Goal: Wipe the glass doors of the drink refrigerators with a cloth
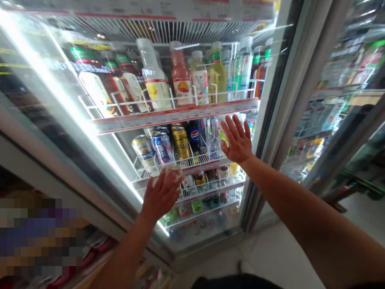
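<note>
Glass door (207,237) stands before you in the head view, and the step in hand seems to be wiping it; the next move probably calls for flat, even pressure. Your left hand (161,193) appears to grasp the cloth (174,172), whitish, crumpled and thin, below the cans (182,143) in view. Your right hand (237,138) holds nothing, fingers spread and released.

Pale floor (270,251) at bottom right, white light strip (60,90) slanting down at left, blurred stocked shelves (345,94) far right
</note>
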`<state>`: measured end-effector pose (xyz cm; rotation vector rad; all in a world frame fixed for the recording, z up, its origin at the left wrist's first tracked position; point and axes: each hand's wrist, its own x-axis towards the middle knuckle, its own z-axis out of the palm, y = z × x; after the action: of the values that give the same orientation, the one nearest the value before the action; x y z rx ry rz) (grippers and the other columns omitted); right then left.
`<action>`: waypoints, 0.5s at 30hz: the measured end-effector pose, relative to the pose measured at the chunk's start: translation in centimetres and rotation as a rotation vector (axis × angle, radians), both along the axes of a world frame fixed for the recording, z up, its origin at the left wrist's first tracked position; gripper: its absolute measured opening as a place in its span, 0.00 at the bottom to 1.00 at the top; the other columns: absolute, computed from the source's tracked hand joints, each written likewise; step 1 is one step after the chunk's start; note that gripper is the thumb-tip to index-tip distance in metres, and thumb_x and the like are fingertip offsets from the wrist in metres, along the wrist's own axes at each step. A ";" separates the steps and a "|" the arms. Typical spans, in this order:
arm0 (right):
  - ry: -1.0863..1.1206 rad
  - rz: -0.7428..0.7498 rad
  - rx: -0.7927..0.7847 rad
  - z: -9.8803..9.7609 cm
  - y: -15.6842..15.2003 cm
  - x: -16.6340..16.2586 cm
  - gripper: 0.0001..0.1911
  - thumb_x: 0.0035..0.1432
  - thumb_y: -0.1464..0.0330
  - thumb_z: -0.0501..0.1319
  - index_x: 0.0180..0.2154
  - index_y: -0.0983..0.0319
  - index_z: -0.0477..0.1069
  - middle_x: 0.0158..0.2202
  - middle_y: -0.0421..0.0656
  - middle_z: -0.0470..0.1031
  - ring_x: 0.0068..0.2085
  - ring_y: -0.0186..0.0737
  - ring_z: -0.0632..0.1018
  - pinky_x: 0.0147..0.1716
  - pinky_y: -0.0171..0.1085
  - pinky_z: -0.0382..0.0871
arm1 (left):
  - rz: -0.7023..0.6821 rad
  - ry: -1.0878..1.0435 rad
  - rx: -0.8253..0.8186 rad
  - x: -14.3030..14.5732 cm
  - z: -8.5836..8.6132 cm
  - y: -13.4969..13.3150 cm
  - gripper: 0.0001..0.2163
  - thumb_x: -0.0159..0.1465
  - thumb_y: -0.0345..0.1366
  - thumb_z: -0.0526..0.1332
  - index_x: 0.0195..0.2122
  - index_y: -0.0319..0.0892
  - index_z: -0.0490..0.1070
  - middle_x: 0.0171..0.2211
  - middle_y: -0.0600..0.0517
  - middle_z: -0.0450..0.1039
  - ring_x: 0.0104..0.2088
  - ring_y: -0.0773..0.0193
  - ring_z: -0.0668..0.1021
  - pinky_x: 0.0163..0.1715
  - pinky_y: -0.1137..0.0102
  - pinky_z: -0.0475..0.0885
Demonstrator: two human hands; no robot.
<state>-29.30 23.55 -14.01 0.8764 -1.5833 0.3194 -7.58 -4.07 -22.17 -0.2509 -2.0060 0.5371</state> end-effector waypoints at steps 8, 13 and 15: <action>-0.155 -0.016 0.031 0.0 0.0 0.2 0.35 0.68 0.61 0.49 0.73 0.52 0.42 0.72 0.41 0.57 0.73 0.50 0.54 0.72 0.57 0.45 | -0.006 0.201 0.194 -1.8 5.4 1.3 0.34 0.66 0.36 0.62 0.72 0.49 0.51 0.74 0.45 0.35 0.73 0.41 0.44 0.69 0.39 0.40; -0.086 -0.026 0.016 0.0 -0.1 0.2 0.35 0.68 0.61 0.49 0.73 0.53 0.41 0.72 0.40 0.56 0.73 0.47 0.54 0.72 0.55 0.45 | -0.081 0.001 -0.013 -3.0 5.6 3.2 0.35 0.66 0.38 0.64 0.72 0.54 0.51 0.72 0.49 0.47 0.73 0.50 0.48 0.72 0.48 0.36; -0.042 -0.021 0.010 0.0 -0.1 0.2 0.36 0.69 0.62 0.49 0.73 0.54 0.38 0.72 0.41 0.55 0.74 0.46 0.53 0.72 0.54 0.44 | -0.081 0.001 0.009 -3.2 6.7 3.2 0.33 0.67 0.37 0.63 0.71 0.55 0.52 0.72 0.51 0.49 0.73 0.51 0.48 0.72 0.48 0.32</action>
<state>-29.13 23.49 -14.00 0.8655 -1.6334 0.3170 -10.77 -0.85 -15.51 -0.3251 -1.9876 0.4766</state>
